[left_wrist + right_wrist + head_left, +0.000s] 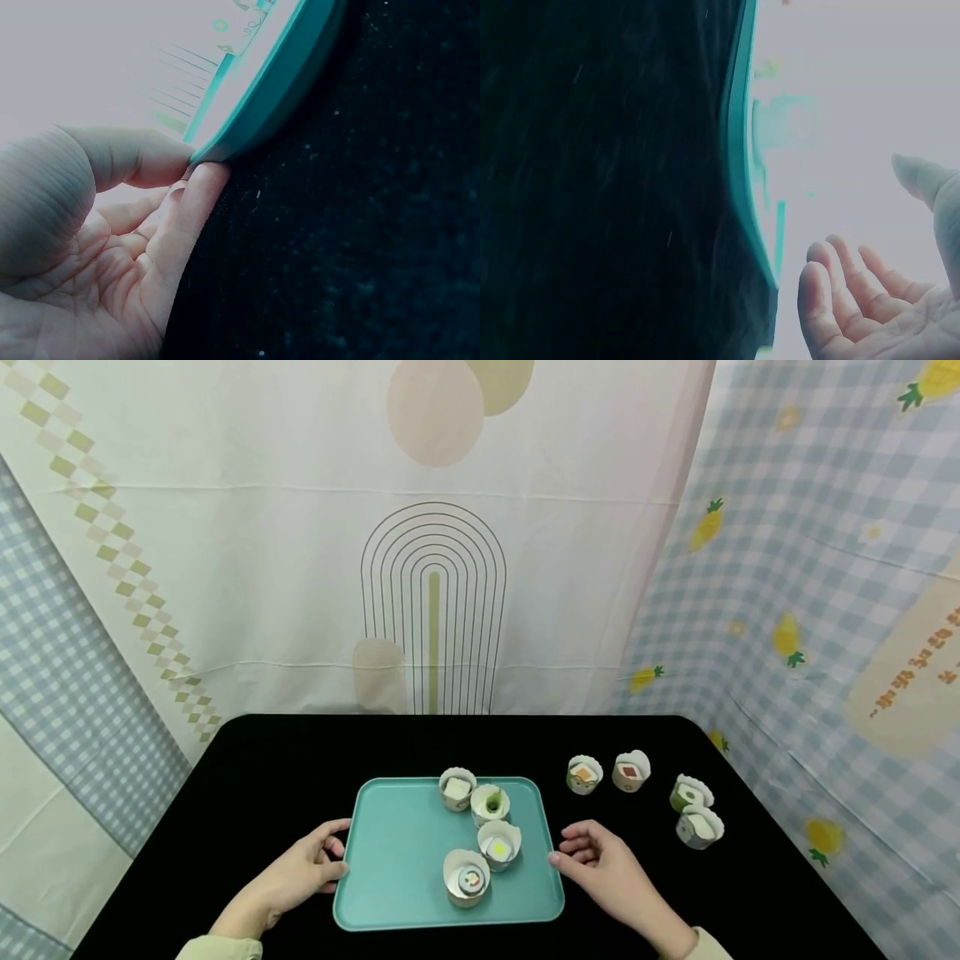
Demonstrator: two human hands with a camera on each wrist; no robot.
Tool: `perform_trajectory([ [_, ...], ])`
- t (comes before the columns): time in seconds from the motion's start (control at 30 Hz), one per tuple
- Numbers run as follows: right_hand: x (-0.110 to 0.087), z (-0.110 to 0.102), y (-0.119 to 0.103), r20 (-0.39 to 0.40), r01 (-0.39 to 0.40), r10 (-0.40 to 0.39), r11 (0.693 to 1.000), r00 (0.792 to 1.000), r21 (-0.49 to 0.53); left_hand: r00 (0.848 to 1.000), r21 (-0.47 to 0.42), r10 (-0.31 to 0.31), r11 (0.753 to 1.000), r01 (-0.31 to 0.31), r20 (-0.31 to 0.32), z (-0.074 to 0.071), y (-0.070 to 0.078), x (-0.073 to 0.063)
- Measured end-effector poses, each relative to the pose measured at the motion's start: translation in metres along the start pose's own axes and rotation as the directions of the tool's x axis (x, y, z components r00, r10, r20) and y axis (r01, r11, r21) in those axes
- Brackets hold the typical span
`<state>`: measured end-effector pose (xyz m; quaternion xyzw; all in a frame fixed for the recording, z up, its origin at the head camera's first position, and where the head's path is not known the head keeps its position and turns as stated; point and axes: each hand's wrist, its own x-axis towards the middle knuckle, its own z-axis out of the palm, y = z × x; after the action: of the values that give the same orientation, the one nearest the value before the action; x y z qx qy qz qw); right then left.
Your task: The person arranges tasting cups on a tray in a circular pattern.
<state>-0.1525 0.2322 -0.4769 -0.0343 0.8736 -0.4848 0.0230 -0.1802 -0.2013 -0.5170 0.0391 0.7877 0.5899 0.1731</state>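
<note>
Left hand [288, 878]: thumb and fingertips pinch the left rim of the flat teal plastic tray [390, 860].
Right hand [611, 870]: fingers loosely spread, just beside the tray's right rim; contact cannot be told.
Tray: lies on the black cloth-covered table [247, 768], holding four scalloped paper cups [467, 877].
Grip advice: likely best to seat both hands evenly and keep the tray level, so the cups stay upright.
Far right: four more paper cups [631, 771] on the cloth.

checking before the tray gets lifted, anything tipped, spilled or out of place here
Nothing stands out. Four paper cups stand upright on the teal tray, four more cups upright on the black table. The left hand touches the tray's left edge; the right hand is at its right edge.
</note>
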Motion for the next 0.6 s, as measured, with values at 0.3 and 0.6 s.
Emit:
perform_trajectory([
  [0.3,0.005,-0.042,0.023,-0.157,-0.048,0.037,0.997,0.987,-0.061,1.0,-0.007,0.006,1.0,-0.005,0.006,0.0,-0.003,0.001],
  [0.6,0.007,-0.084,0.041,-0.273,-0.083,0.03,0.979,0.962,-0.188,1.0,-0.006,0.003,1.0,-0.003,0.014,-0.001,-0.003,0.001],
])
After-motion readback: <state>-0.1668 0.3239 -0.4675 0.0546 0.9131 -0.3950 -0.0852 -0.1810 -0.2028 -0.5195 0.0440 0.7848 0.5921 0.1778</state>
